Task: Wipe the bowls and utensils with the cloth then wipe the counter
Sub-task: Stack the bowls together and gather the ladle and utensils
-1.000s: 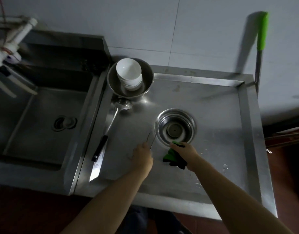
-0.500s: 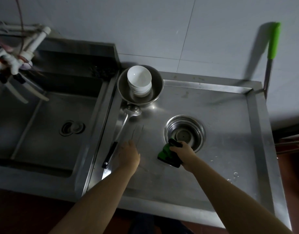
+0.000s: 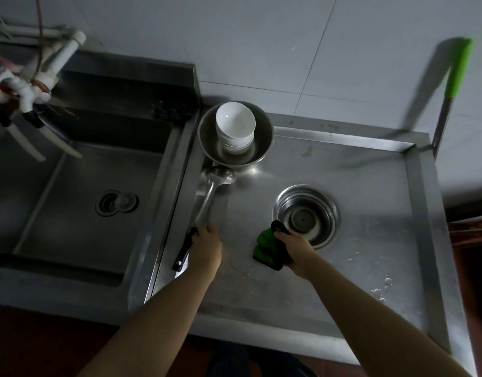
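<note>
**Left hand moves from bare counter to ladle handle**

The left hand [image 3: 207, 247], over open steel half a second ago, now lies on the ladle [image 3: 212, 191] where shaft meets black handle; whether its fingers close round it cannot be told. The right hand [image 3: 294, 247] grips the green cloth [image 3: 265, 247] at the near rim of the steel bowl [image 3: 306, 212]. Behind, white bowls [image 3: 235, 127] are stacked inside a steel basin [image 3: 258, 152] touching the ladle's scoop. Droplets [image 3: 382, 288] lie on the counter [image 3: 356, 180]; the sink [image 3: 79, 186] sits left, and a green-handled tool [image 3: 458, 69] leans on the wall.
</note>
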Tool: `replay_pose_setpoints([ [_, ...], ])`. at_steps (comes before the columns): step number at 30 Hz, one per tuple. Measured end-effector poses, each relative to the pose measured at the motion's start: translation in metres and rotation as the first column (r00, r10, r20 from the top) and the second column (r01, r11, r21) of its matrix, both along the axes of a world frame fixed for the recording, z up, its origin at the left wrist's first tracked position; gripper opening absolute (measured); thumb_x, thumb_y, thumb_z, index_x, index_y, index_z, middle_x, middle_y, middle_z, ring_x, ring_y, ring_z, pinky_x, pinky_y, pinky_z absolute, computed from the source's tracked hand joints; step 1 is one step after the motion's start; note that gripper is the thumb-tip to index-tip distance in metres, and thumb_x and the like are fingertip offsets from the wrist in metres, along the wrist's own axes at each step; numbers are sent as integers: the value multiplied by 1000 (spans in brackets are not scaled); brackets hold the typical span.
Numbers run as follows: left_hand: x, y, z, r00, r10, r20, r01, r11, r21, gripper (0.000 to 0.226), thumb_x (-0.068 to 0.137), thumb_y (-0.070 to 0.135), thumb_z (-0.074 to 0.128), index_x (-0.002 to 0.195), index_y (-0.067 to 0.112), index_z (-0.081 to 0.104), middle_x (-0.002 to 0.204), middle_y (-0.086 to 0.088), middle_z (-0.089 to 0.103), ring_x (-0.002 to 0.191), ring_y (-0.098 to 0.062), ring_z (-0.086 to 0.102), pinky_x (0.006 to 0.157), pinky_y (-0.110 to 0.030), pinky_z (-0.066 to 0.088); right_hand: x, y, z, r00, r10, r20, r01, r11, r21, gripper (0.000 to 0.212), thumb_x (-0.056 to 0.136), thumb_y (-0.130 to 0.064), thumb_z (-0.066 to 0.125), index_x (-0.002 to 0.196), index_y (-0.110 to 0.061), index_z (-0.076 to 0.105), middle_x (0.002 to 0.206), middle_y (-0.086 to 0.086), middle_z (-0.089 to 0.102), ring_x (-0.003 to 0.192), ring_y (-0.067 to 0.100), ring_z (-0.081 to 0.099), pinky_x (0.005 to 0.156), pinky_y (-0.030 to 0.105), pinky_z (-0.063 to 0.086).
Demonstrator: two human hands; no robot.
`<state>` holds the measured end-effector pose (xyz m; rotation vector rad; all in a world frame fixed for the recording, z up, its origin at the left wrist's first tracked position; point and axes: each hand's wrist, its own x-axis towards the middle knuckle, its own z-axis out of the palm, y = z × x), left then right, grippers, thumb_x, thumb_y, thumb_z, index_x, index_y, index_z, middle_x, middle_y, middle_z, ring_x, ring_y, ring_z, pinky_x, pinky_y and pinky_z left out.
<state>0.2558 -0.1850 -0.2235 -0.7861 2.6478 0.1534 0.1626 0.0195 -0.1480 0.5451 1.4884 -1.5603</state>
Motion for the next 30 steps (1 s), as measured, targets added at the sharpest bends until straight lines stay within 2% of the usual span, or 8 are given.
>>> replay_pose_setpoints([
  [4,0,8,25,981,-143,-130,146,989,13,28,89,29,68,107,9,62,115,-17,60,103,-36,60,73,-41,55,1,2,11,997,-46,63,47,999,-18,10,102,-14,50,97,-12,59,77,13,58,68,28,58,62,32,45],
  [6,-6,18,39,950,-121,-289,186,960,211,17,93,22,54,107,13,61,115,-8,59,106,-30,59,82,-41,52,0,3,19,993,-53,102,55,998,-17,13,99,-19,55,104,-10,63,87,15,65,80,31,63,70,36,49],
  [9,-24,39,74,949,129,-286,119,694,710,39,93,8,48,130,14,56,131,-1,53,123,-18,52,105,-33,44,-3,8,34,988,-76,133,77,997,0,28,94,-20,65,117,-5,63,108,20,73,102,37,69,91,47,56],
  [13,-38,60,102,931,286,-226,66,478,876,37,91,13,60,128,21,60,121,4,64,111,-12,60,92,-21,46,-5,15,60,986,-93,136,101,993,-54,35,92,-15,66,123,-1,60,116,24,70,102,39,70,85,47,59],
  [17,-49,64,112,931,122,-344,207,600,773,14,88,27,67,98,20,73,96,2,72,91,-14,65,81,-31,49,-6,27,77,995,-67,79,77,988,-130,29,97,-10,58,123,3,57,117,29,67,99,41,69,80,52,59],
  [19,-52,65,115,935,58,-351,235,640,732,13,88,26,68,92,16,74,91,0,71,88,-16,63,79,-31,47,-7,32,82,998,-50,-23,48,996,-72,29,98,-8,56,123,5,58,110,28,69,88,36,71,70,42,60],
  [26,-54,78,134,923,-54,-381,327,632,702,13,96,35,61,97,22,63,85,4,66,77,-10,60,70,-27,46,-3,45,90,827,383,-413,-209,889,406,39,78,-43,84,104,-20,68,96,5,73,87,19,71,66,23,55],
  [30,-56,76,138,923,-81,-376,334,655,678,14,99,31,58,108,21,64,91,6,65,84,-11,62,68,-16,42,-7,52,83,716,511,-476,-191,799,570,13,92,-22,66,102,-13,68,88,9,71,77,22,66,63,28,52],
])
